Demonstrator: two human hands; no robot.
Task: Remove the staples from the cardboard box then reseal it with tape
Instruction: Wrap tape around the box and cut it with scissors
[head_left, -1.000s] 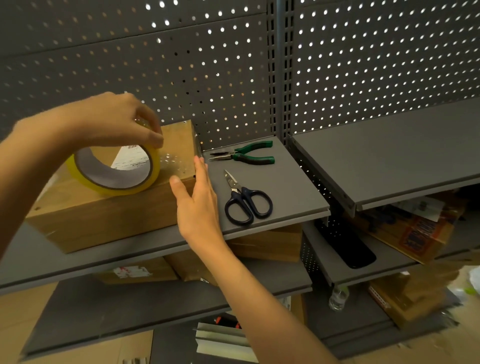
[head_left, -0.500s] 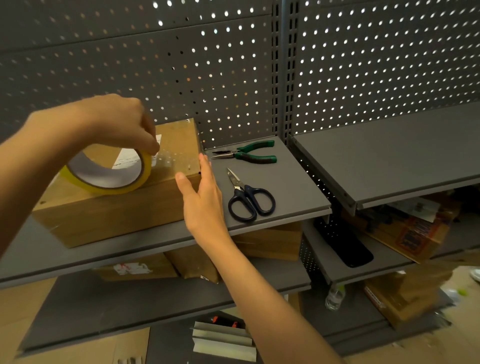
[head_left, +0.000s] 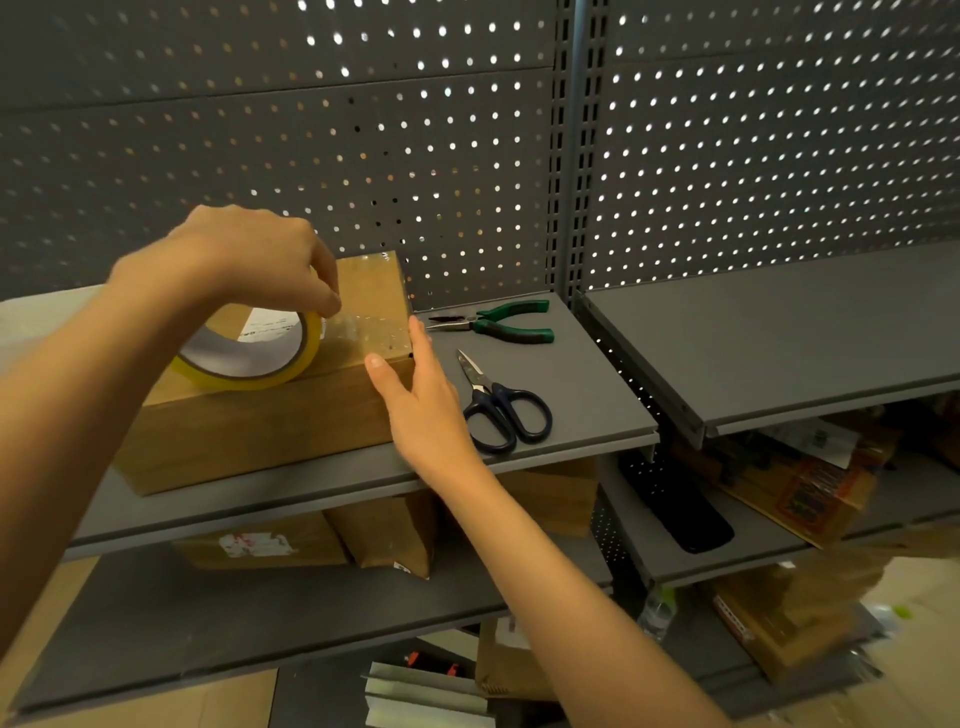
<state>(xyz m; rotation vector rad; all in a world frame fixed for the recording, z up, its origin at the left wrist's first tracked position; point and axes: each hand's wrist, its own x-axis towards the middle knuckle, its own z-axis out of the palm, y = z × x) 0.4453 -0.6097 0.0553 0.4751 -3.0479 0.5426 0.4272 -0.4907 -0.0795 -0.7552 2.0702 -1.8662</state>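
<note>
1. A grey metal shelf (head_left: 571, 374) runs in front of a perforated back panel and carries the working things.
2. A cardboard box (head_left: 249, 426) lies on the left part of this shelf, its long side toward the front edge.
3. Green-handled pliers (head_left: 498, 325) lie near the back, just right of the box, tips pointing toward it.
4. Scissors (head_left: 498, 405) with dark handles lie closed nearer the front edge, blades pointing back and left.
5. A second grey shelf (head_left: 779, 338) adjoins on the right.
6. Lower shelves (head_left: 208, 623) beneath hold more cardboard boxes (head_left: 379, 535).
</note>
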